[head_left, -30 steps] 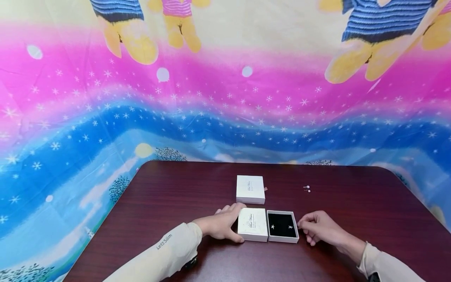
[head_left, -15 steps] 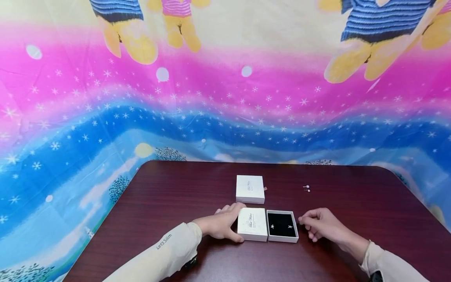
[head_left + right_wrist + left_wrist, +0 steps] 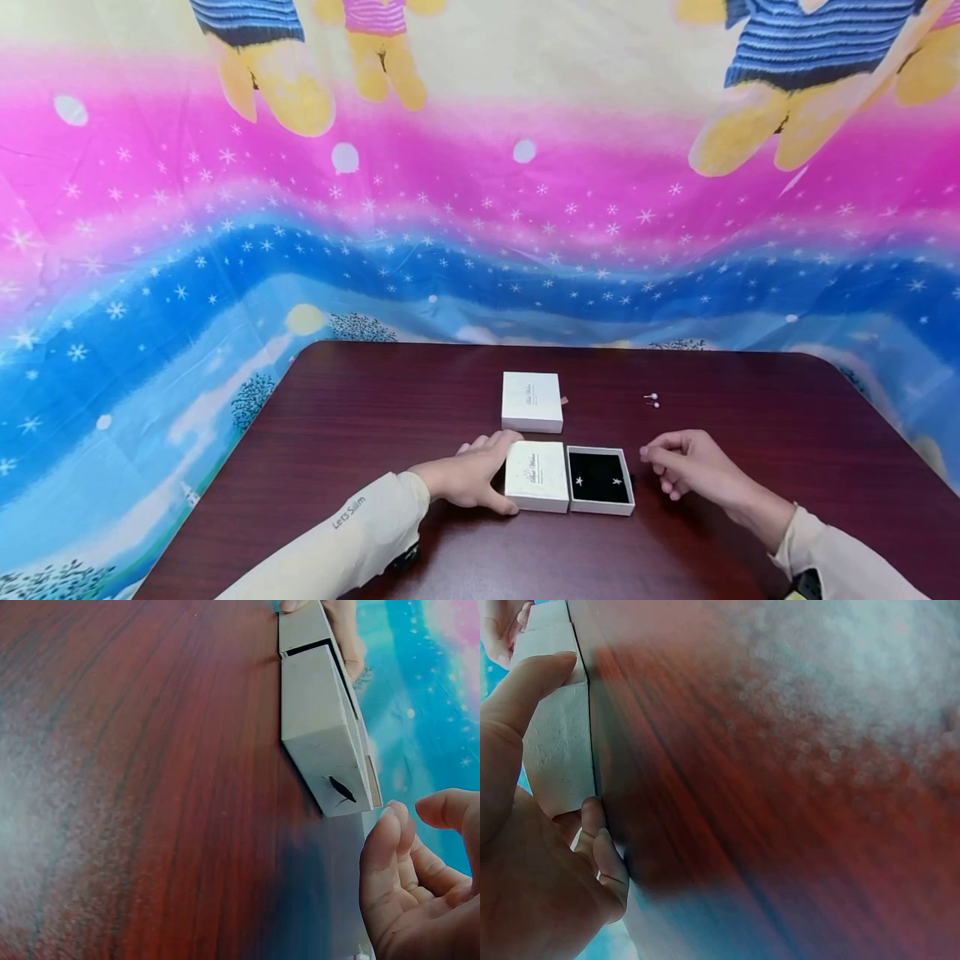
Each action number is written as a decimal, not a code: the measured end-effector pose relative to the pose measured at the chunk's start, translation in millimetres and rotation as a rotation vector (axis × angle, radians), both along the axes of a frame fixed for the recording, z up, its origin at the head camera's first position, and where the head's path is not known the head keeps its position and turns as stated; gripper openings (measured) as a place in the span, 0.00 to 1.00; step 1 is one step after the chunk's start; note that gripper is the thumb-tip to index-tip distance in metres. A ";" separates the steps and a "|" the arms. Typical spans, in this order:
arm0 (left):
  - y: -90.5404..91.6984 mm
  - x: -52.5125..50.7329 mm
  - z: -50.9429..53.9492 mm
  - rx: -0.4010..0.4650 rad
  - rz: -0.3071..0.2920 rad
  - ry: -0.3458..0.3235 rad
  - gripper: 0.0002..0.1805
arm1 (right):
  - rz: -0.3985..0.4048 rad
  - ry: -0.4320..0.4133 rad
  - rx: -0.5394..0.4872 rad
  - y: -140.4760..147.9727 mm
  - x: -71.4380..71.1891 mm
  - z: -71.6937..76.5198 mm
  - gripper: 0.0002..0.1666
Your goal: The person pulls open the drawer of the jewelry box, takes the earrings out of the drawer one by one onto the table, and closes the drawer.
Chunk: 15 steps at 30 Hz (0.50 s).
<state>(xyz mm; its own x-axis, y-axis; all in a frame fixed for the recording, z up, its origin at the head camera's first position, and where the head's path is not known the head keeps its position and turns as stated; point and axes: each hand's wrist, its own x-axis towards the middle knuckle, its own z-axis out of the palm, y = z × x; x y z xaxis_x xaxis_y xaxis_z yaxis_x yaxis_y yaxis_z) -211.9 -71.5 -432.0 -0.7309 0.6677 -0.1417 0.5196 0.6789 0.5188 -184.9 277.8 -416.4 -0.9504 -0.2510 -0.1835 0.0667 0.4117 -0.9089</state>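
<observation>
My left hand (image 3: 472, 482) grips a white jewelry box sleeve (image 3: 536, 479) from its left side, thumb at the near edge and fingers at the far side. Its thumb (image 3: 551, 673) shows against the box wall in the left wrist view. Beside the sleeve's right end sits the pulled-out drawer (image 3: 600, 507), lined in black, with two small star-shaped earrings (image 3: 617, 481) on the lining. My right hand (image 3: 697, 471) hovers just right of the drawer, fingers loosely bent, holding nothing and apart from it. A black ribbon tab (image 3: 343, 789) sticks out of the drawer's end wall.
A second white box (image 3: 531, 400) with a small pinkish tab lies behind the sleeve. Two pearl earrings (image 3: 653, 398) lie at the back right of the dark red-brown table (image 3: 390, 392). A colourful printed cloth (image 3: 480, 208) hangs beyond the table's far edge.
My right hand has drawn back from the drawer's end, a little to the right and away from me. The left hand, the sleeve and the drawer stay in place.
</observation>
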 end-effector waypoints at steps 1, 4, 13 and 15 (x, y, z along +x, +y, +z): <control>-0.1 -0.1 -0.1 0.001 0.000 0.000 0.46 | -0.001 0.000 0.002 -0.2 -0.2 0.9 0.22; -0.3 -0.6 -0.7 0.003 -0.002 0.000 0.46 | -0.003 0.004 0.011 -1.0 -0.4 3.6 0.22; -0.8 -1.3 -2.6 0.005 -0.006 0.004 0.47 | 0.010 0.038 0.024 -7.0 -0.7 12.8 0.24; -0.7 -1.2 -2.7 0.004 -0.005 0.003 0.47 | 0.011 0.048 0.022 -9.3 -0.3 14.7 0.24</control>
<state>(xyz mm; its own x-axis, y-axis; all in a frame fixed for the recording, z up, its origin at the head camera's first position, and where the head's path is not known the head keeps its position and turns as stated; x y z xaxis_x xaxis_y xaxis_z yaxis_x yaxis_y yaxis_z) -213.0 -72.2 -434.7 -0.7279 0.6719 -0.1370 0.5246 0.6742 0.5199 -185.3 268.5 -401.8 -0.9556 -0.2575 -0.1435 0.0189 0.4321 -0.9016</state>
